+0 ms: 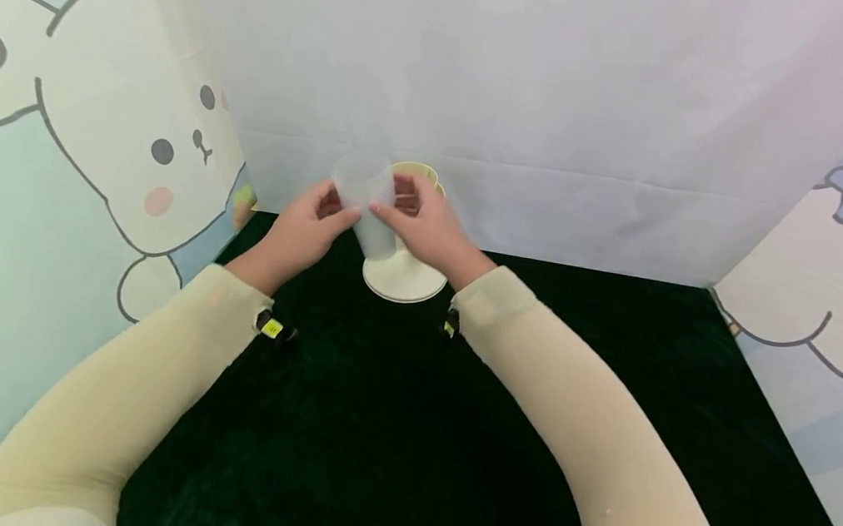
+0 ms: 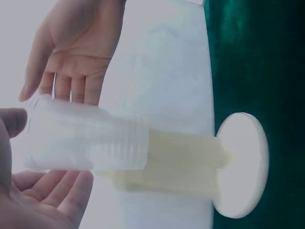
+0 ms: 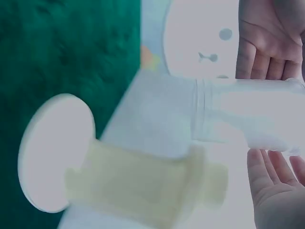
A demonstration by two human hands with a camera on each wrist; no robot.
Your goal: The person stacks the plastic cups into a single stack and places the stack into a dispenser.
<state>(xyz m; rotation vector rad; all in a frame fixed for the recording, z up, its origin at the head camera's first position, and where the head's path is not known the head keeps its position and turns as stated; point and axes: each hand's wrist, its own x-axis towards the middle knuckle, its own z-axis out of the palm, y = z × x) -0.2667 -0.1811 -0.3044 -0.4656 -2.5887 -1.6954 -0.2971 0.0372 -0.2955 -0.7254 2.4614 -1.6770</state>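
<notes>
A translucent plastic cup [image 1: 369, 208] is held up between both hands, its wide end upward and slightly tilted. My left hand [image 1: 303, 226] grips its left side, with the thumb toward me and the fingers behind. From the right, my right hand [image 1: 428, 223] holds it the same way. Fine ridges ring the cup [image 2: 90, 136] near its narrow end in the left wrist view. Just behind it stands a cream upright holder [image 3: 133, 176] on a round white base [image 1: 403, 281]; the cup and right hand hide much of its column in the head view.
Dark green cloth [image 1: 392, 427] covers the table. A white curtain [image 1: 591, 127] rises close behind the holder. Cartoon-printed panels flank the table, with a rabbit panel [image 1: 125, 128] at left and another panel [image 1: 812, 272] at right.
</notes>
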